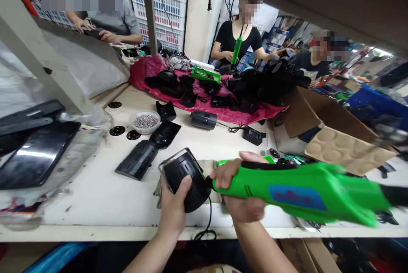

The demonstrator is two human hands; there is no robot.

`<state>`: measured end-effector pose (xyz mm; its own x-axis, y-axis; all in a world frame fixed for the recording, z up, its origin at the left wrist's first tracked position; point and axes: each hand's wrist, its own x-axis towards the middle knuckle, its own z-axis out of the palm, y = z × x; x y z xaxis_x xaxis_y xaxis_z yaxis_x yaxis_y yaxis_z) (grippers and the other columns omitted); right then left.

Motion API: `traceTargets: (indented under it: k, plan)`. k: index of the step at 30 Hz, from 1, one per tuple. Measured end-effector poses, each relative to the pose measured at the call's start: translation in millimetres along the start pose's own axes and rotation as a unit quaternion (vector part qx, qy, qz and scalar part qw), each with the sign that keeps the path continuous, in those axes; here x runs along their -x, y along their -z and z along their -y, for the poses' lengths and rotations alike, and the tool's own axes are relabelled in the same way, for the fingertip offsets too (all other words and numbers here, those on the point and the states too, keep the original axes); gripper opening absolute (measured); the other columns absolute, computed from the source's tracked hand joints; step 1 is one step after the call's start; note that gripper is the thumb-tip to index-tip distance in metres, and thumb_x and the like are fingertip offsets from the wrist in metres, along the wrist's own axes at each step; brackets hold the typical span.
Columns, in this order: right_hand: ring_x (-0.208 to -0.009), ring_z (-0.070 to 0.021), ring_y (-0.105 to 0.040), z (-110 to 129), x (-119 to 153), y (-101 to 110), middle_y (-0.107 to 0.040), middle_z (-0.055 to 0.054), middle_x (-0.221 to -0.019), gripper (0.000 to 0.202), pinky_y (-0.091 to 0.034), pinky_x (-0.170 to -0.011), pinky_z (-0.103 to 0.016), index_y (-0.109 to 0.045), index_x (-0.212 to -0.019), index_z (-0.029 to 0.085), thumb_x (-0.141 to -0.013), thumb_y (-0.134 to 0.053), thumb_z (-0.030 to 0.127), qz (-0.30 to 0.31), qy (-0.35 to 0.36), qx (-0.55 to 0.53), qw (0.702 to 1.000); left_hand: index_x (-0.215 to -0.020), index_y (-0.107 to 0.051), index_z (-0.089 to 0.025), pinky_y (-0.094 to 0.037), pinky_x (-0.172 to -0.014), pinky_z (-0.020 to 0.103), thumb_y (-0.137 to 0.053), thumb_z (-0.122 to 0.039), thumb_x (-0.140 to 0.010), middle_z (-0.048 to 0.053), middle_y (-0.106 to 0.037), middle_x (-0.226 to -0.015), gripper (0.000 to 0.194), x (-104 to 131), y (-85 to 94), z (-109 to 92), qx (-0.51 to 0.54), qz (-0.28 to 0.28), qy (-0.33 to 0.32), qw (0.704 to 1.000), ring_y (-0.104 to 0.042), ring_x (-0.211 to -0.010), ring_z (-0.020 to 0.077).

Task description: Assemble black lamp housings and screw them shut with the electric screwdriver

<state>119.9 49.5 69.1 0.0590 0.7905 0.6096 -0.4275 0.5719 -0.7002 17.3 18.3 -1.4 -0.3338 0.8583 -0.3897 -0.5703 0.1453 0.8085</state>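
Note:
My left hand (pixel 174 203) is closed round a black plastic housing (pixel 183 175) with a metal frame at its far end and a cable hanging from its near side. In my right hand (pixel 239 196) is a green electric screwdriver (pixel 287 188), held nearly level. Its black nose meets the right side of the housing; the tip itself is hidden. Beneath the housing lies a folded cloth (pixel 210 169). To the left are a loose black casing (pixel 137 160) and an open black shell (pixel 165 133). A bowl of small screws (pixel 145 121) stands behind them.
Farther back, pink plastic sheeting (pixel 140 71) carries many black parts. An open cardboard box (pixel 338 115) stands at the right. A black unit (pixel 204 120) lies mid-table, wired to a small block (pixel 254 136). A post (pixel 44 52) rises at left; several co-workers sit across the table.

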Motion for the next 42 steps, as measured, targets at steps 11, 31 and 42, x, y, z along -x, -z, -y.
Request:
traceTargets:
  k: [11,31,42]
  plan:
    - [-0.059,-0.0137,-0.056,6.7,-12.2,-2.0,-0.059,-0.001,-0.081,0.060,-0.051,-0.068,-0.034,-0.056,-0.120,0.022,-0.082,-0.050,0.069,0.020,-0.181,-0.011,0.983,-0.115,-0.065,-0.020,-0.051,-0.089,0.037,-0.080,-0.045,-0.063,0.009,-0.072,-0.106,0.059,-13.5,1.7,-13.3,0.001,0.079,0.157,0.984,-0.064,-0.107,0.0289]
    - [-0.037,-0.0119,-0.049,24.2,-8.0,13.7,-0.055,0.002,-0.050,0.079,-0.048,-0.049,-0.030,-0.073,-0.092,0.017,-0.070,-0.041,0.086,0.017,-0.096,-0.066,0.993,-0.111,-0.060,-0.015,-0.053,-0.075,0.032,-0.082,-0.043,-0.058,0.007,-0.072,-0.093,0.063,-11.7,-4.7,-4.8,-0.042,0.068,0.103,0.991,-0.067,-0.087,0.0229]
    - [-0.031,-0.0099,-0.040,4.1,-19.4,3.2,-0.048,0.005,-0.044,0.078,-0.045,-0.043,-0.028,-0.066,-0.083,0.020,-0.072,-0.030,0.088,-0.099,-0.121,-0.006,0.988,-0.119,-0.056,-0.019,-0.050,-0.086,0.035,-0.075,-0.045,-0.069,0.009,-0.070,-0.107,0.059,-21.9,-6.9,-6.4,-0.079,0.082,0.125,0.986,-0.064,-0.104,0.0255]
